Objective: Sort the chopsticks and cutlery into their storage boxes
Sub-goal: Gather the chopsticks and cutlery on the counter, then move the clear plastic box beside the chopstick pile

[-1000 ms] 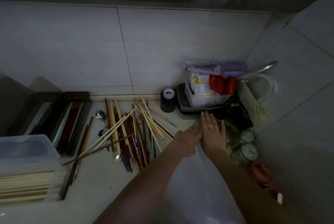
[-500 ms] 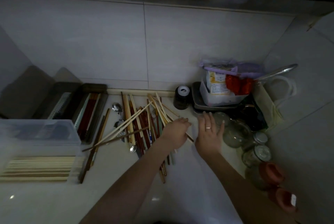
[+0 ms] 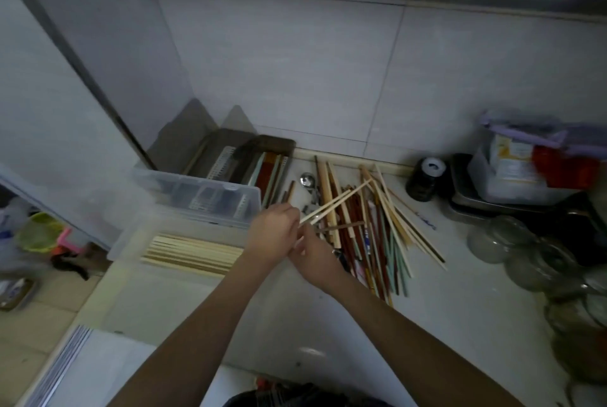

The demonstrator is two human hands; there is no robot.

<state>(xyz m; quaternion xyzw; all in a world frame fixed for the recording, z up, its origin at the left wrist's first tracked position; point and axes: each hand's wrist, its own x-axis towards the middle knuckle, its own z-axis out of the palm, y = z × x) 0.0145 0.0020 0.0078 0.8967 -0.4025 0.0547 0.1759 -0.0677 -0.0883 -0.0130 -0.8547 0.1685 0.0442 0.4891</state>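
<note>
A loose pile of chopsticks [image 3: 368,226], pale wood, dark red and green, lies on the white counter with a metal spoon [image 3: 307,180] at its far left edge. My left hand [image 3: 274,235] grips a pair of pale chopsticks [image 3: 338,203] that slant up to the right over the pile. My right hand [image 3: 315,258] is just below it, fingers curled at the near ends of the same sticks; what it holds is unclear. A clear plastic box [image 3: 138,242] to the left holds a row of pale chopsticks [image 3: 193,254]. A dark tray [image 3: 279,147] behind it holds more sticks.
A black jar [image 3: 425,178] stands against the wall right of the pile. A metal tray with food packets [image 3: 525,173] and several glass jars [image 3: 525,252] crowd the right side. The counter's left edge drops to the floor, where a green cup [image 3: 39,234] lies.
Both hands moved left from the glass jars to the left edge of the pile. The left hand took hold of pale chopsticks. The view swung left, showing the clear box and floor.
</note>
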